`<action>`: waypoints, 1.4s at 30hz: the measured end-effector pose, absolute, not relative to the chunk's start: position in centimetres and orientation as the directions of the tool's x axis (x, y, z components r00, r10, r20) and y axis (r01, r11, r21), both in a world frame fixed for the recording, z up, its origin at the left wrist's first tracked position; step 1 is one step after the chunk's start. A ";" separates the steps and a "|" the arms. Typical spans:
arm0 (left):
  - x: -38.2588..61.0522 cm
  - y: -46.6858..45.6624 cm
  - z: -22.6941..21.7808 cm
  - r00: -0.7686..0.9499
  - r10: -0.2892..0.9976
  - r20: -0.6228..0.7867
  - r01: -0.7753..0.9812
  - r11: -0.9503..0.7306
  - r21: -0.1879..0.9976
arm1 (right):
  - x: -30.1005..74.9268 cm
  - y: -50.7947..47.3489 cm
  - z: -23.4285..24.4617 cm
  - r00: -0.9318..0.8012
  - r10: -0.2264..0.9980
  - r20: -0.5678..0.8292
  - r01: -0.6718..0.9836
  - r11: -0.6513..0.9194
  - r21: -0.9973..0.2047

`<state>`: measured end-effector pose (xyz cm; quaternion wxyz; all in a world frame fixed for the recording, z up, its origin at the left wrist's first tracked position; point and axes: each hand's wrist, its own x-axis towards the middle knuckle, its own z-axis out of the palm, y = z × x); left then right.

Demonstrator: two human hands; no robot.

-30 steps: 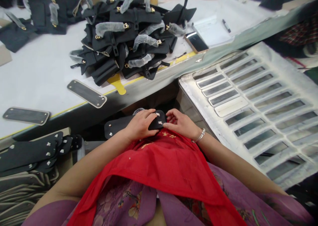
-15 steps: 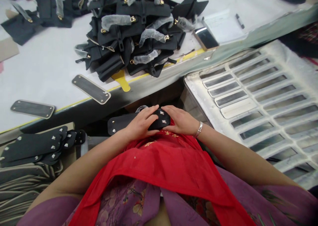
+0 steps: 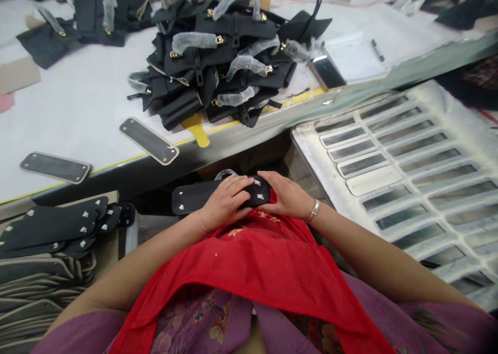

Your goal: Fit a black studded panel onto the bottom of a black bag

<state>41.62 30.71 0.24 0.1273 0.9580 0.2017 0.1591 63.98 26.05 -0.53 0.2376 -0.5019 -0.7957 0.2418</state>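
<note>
On lap | black oblong panel (image 3: 194,197), metal prongs up | L hand (image 3: 223,203) + R hand (image 3: 286,198) fingers gripping it

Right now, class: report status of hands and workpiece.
Left hand pressing on black panel. Right hand gripping its right end. Panel rests on red apron. Nothing in the way.

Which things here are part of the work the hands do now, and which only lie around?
In use: left hand, right hand, black studded panel.
Lying about: phone, pen, bag pile, slotted tray, two flat panels.
</note>
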 end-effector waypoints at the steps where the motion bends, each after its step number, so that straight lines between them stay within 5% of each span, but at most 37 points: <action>1: 41.8 30.9 0.3 0.844 0.483 0.235 0.400 -0.857 0.323 | 64.1 25.9 -0.7 -0.372 0.918 0.136 0.667 0.367 -0.648; 6: 42.9 31.6 0.4 0.785 0.609 0.117 0.535 -0.760 0.369 | 64.4 25.4 -1.2 -0.282 0.959 0.017 0.518 0.167 -0.839; 12: 43.2 31.5 0.3 0.787 0.603 0.131 0.508 -0.753 0.418 | 62.7 25.1 -0.9 0.154 0.984 -0.089 0.444 -0.150 -0.883; 18: 43.0 31.8 -0.4 0.800 0.578 0.161 0.497 -0.789 0.360 | 61.7 25.1 -0.6 0.130 0.992 -0.003 0.638 -0.085 -0.766; 29: 42.6 31.7 -1.1 0.750 0.626 0.215 0.535 -0.765 0.359 | 61.3 25.0 -1.4 0.168 0.984 0.056 0.619 -0.061 -0.783; 34: 40.6 31.3 -0.3 0.650 0.750 0.119 0.699 -0.652 0.294 | 61.3 25.1 -1.0 0.148 0.988 0.041 0.619 -0.060 -0.783; 42: 39.9 31.5 -0.1 0.652 0.757 0.027 0.721 -0.632 0.284 | 61.3 25.0 -1.7 0.129 0.989 0.068 0.603 -0.024 -0.797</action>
